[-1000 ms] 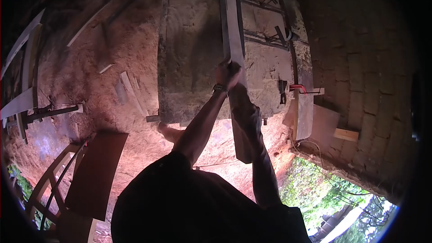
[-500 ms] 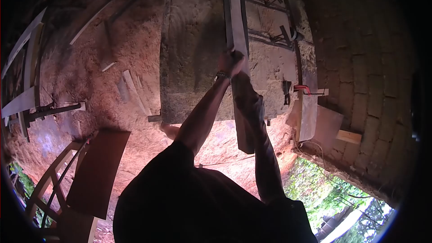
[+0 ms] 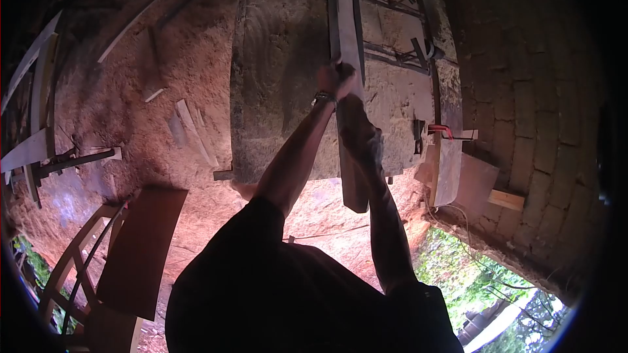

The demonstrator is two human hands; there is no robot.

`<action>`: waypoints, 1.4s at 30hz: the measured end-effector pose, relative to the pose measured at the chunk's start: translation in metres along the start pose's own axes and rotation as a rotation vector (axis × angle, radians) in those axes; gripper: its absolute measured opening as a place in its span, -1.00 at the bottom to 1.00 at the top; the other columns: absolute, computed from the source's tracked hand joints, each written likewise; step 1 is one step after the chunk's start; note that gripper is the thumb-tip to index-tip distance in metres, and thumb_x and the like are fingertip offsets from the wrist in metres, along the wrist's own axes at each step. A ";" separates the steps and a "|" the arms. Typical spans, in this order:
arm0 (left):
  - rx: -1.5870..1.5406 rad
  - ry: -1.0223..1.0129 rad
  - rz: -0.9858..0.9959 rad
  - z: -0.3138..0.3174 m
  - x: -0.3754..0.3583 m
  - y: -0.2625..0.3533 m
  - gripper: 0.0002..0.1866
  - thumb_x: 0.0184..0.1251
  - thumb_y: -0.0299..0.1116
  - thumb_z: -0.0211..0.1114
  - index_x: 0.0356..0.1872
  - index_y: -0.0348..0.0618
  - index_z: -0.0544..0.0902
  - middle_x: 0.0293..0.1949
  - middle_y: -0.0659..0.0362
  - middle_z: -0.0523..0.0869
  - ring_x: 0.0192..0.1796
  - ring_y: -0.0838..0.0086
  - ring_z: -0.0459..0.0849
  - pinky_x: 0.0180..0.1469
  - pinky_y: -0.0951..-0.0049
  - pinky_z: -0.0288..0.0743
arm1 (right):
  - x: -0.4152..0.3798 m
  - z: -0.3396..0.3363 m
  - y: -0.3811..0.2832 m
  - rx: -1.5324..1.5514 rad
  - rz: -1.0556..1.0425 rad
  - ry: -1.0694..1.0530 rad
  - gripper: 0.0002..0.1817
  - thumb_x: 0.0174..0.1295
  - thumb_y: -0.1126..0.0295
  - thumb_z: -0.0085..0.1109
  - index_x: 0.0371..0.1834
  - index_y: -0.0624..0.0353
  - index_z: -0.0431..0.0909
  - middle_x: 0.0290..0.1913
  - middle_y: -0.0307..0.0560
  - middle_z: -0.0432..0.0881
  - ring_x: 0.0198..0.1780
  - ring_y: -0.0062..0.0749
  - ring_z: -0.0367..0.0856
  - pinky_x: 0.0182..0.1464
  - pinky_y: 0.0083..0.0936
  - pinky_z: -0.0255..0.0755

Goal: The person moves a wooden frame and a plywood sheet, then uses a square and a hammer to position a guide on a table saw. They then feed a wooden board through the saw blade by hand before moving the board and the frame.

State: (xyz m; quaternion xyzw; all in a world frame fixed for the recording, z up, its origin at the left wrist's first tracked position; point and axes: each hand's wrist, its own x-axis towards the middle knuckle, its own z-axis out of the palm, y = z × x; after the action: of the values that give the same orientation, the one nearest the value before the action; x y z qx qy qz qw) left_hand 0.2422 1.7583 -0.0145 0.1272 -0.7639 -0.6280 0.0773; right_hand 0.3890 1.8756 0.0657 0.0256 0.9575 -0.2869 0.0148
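Observation:
A long, straight wooden beam [image 3: 354, 191] lies lengthwise over the workbench [image 3: 281, 46], its near end jutting past the bench's front edge toward my body. My left hand [image 3: 335, 81], with a band on the wrist, is closed around the beam's left side and top. Just behind it, closer to me, my right hand [image 3: 362, 136] grips the beam from the right; its fingers are partly lost in shadow. Both hands sit close together, and the beam's far end runs out of view at the top.
Metal clamps [image 3: 409, 55] lie along the bench's right side, and a red-handled clamp [image 3: 439, 131] sits at its right edge. A brick wall [image 3: 523, 137] stands to the right. Wood offcuts [image 3: 193, 127] litter the dusty floor at left, near a brown panel [image 3: 145, 252] on a wooden frame.
The beam has slid a little forward, away from me, and its near end is now closer to the bench edge. Both hands have moved slightly forward with it.

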 end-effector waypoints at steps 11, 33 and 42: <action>-0.102 0.002 0.010 0.009 0.021 -0.013 -0.38 0.04 -0.20 0.48 0.11 -0.41 0.65 -0.47 0.02 0.77 -0.32 0.71 0.68 -0.24 0.45 0.61 | 0.027 0.015 -0.009 -0.128 0.194 -0.009 -0.54 -0.03 0.04 0.42 -0.40 0.31 0.71 -0.39 0.36 0.71 -0.25 0.24 0.75 -0.18 -0.01 0.61; -0.080 -0.142 -0.028 -0.015 -0.027 0.007 -0.33 0.16 -0.19 0.50 0.29 -0.28 0.57 -0.15 -0.16 0.79 -0.05 0.44 0.77 0.07 0.33 0.58 | 0.059 0.046 0.015 -0.100 -0.011 0.100 -0.60 -0.10 0.13 0.43 -0.38 0.27 0.66 -0.39 0.30 0.70 -0.31 0.29 0.70 -0.23 0.02 0.59; 0.066 -0.058 -0.014 -0.011 -0.007 0.014 -0.44 0.15 -0.15 0.42 0.19 -0.13 0.66 -0.26 -0.17 0.77 -0.13 0.03 0.80 -0.11 0.22 0.66 | 0.079 0.090 0.060 -0.147 -0.087 0.314 -0.68 0.05 0.16 0.31 -0.42 0.26 0.63 -0.43 0.31 0.67 -0.36 0.33 0.68 -0.31 0.09 0.56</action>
State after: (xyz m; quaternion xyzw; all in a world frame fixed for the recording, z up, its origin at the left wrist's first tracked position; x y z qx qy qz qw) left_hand 0.2507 1.7521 0.0015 0.1168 -0.7852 -0.6064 0.0463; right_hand 0.3148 1.8788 -0.0459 0.0273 0.9666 -0.2091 -0.1454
